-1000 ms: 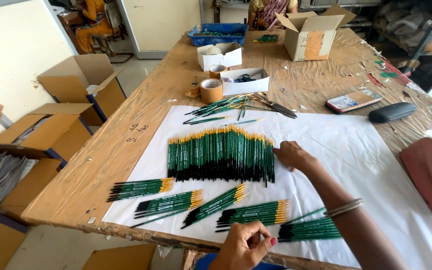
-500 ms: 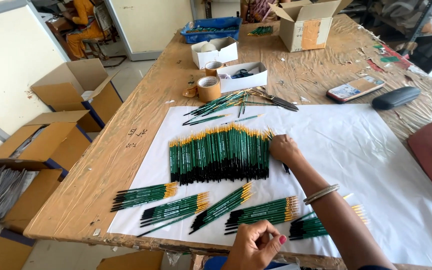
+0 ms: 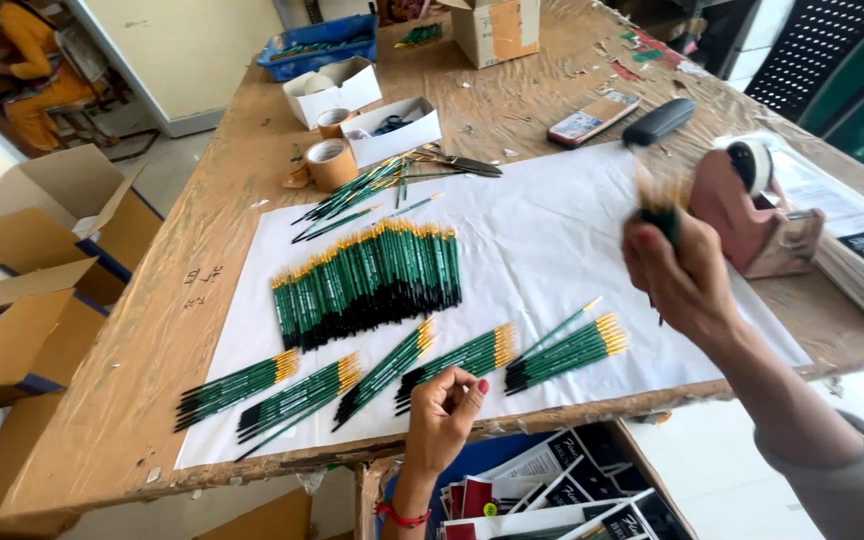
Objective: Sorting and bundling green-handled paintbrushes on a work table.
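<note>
From the head camera, the right hand (image 3: 680, 272) is raised above the white paper sheet (image 3: 542, 230), clenched around a blurred bundle of green paintbrushes (image 3: 658, 205), near the pink tape dispenser (image 3: 752, 215). The left hand (image 3: 444, 412) rests loosely curled, holding nothing, at the near table edge, just beside small brush bundles (image 3: 467, 362) lying below the long row of brushes (image 3: 367, 280).
</note>
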